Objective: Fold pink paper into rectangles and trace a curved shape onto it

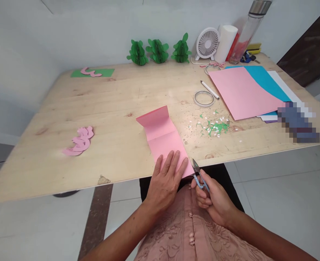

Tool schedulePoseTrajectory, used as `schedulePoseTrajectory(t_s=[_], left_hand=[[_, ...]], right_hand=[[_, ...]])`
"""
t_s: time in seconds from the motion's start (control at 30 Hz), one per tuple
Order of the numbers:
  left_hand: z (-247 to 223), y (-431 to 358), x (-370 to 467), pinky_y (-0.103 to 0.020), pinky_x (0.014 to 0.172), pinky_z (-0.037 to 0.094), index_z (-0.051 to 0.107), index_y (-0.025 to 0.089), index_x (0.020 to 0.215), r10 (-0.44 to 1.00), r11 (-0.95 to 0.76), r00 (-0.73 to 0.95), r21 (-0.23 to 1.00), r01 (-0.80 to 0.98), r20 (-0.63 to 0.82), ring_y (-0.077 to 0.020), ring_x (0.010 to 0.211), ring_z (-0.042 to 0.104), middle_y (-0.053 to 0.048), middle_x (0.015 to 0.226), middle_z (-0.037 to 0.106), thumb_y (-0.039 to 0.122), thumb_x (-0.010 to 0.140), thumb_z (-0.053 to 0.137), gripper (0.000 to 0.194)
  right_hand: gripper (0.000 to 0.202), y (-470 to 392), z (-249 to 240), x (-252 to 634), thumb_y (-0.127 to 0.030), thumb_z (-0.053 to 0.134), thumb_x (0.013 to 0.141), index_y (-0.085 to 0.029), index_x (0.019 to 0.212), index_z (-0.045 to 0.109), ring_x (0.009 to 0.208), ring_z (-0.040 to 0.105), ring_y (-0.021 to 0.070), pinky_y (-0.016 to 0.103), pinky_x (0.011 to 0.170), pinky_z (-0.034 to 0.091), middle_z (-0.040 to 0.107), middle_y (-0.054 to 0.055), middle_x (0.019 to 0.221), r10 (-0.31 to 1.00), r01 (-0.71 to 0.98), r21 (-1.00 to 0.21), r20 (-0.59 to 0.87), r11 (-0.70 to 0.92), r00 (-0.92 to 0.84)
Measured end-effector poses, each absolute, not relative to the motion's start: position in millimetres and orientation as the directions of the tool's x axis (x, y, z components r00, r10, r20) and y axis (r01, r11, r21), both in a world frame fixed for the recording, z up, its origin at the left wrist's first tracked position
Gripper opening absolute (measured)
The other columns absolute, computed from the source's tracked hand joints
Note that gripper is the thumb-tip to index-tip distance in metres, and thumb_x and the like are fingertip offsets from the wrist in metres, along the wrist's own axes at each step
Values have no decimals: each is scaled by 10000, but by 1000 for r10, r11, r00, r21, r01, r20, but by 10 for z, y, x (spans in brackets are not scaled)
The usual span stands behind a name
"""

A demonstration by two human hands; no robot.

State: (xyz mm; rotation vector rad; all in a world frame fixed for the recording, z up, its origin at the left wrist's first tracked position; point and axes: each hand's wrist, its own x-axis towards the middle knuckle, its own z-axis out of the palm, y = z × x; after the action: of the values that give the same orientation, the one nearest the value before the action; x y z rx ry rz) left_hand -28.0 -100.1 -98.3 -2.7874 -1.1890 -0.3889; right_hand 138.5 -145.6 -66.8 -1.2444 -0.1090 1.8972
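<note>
A creased strip of pink paper (161, 136) lies at the table's front edge, its far panel standing up at the fold. My left hand (167, 181) rests flat on the near end of it, fingers spread. In my right hand (213, 195) is a pair of scissors (199, 174) with bluish-grey handles, gripped just off the front edge. The blades point up and away, beside the paper's right near corner. Whether they touch the paper I cannot tell.
Green and white paper scraps (217, 127), a tape roll (204, 98) and a white pen (210, 90) lie right of the strip. Curved pink cut-outs (81, 141) are at left. Coloured sheets (244, 94) cover the right side. Green paper figures (158, 52) and a fan (208, 43) stand behind.
</note>
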Motion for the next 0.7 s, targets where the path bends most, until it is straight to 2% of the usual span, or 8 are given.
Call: schedulePoseTrajectory(t_s=[0.33,0.53,0.7], left_hand=[[-936,-1050,-348,-531,1124,197,315,170,1453,666,-731,706,22,682,241,-310,1408,241,-150,1503,325,175,909,369,547],[-902,-1106,-418,-511,1134,187,338,191,1441,644,-756,739,20,654,200,-291,1411,241,-128,1500,339,179,901,399,544],[-690,-1107,-437,-489,1131,220,315,145,1447,648,-762,751,98,641,129,-297,1402,261,-131,1498,344,344,914,431,581]], right_hand=[[468,-1470,-673,1353,-601,642,740,-140,687,585,343,198,15,210,401,97,370,-92,418,702,-574,-523,-700,-630,-131],[521,-1489,-695,1359,-646,626,719,-127,690,595,342,231,22,221,403,89,402,-81,407,676,-481,-557,-729,-677,-108],[501,-1540,-716,1365,-635,622,727,-134,723,597,349,251,32,227,396,98,421,-74,410,716,-433,-617,-691,-657,-102]])
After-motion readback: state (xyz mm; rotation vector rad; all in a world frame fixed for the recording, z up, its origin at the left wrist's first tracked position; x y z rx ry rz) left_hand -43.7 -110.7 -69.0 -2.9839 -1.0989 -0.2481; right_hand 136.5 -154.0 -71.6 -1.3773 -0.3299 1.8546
